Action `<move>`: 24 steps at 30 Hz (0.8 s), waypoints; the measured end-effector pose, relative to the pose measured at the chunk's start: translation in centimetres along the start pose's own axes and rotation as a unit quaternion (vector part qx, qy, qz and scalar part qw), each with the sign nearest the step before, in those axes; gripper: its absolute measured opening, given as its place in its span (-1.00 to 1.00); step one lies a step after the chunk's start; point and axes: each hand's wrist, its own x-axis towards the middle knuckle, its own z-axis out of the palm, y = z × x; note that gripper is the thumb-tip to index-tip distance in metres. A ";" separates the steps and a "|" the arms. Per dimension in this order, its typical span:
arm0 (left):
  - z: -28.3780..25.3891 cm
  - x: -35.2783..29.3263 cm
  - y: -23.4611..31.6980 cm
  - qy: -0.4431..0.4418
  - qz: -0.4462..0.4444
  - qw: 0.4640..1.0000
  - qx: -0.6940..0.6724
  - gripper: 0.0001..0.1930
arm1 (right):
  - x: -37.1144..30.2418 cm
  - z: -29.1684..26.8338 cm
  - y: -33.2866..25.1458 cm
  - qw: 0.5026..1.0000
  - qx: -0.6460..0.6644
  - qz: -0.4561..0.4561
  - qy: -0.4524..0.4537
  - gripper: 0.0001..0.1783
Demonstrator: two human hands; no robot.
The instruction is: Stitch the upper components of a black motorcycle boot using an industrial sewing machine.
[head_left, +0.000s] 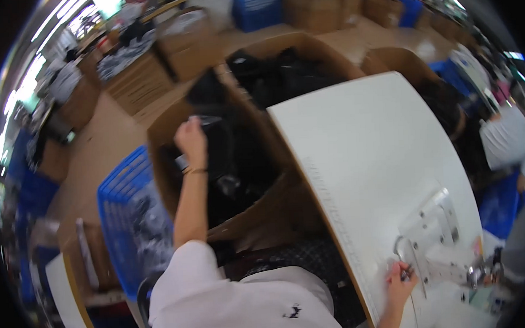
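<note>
My left hand [192,141] reaches out over a cardboard box [168,124] on my left. Its fingers are closed on a piece of black fabric [218,133] at the top of the dark pile inside. Blur hides the fabric's exact shape. On the right, my right hand [401,282] rests at a white sewing table [369,158], beside the metal plate of a sewing machine [435,223]. Its fingers are curled round a small dark metal tool [406,273], mostly covered by the hand.
A blue plastic basket [123,177] with greyish pieces stands left of the box. Another carton [309,43] of black fabric is behind it. Further cartons [139,81] line the floor beyond. At far right a person in a white top [507,139] sits near a blue bin [499,205].
</note>
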 end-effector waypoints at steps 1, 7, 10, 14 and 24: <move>-2.6 0.1 4.9 -0.022 -0.067 0.993 -0.092 -0.68 | 0.1 0.4 -0.5 0.999 -0.004 0.021 -0.028 -0.81; -6.9 -4.4 19.6 -0.095 0.002 0.944 -0.317 -0.83 | 0.7 0.7 -2.0 0.991 -0.013 0.009 -0.136 -0.85; -6.4 -6.8 24.5 -0.206 0.087 0.934 -0.279 -0.85 | 0.3 -0.1 -1.9 0.991 -0.002 0.004 -0.131 -0.85; -5.1 -10.6 31.1 -0.392 0.259 0.843 -0.260 -0.79 | 0.1 -0.6 -1.6 0.989 0.005 -0.008 -0.147 -0.86; 4.5 -26.3 33.5 -0.563 0.185 0.690 -0.416 -0.84 | -0.2 -0.8 -1.7 0.984 -0.010 -0.126 -0.122 -0.92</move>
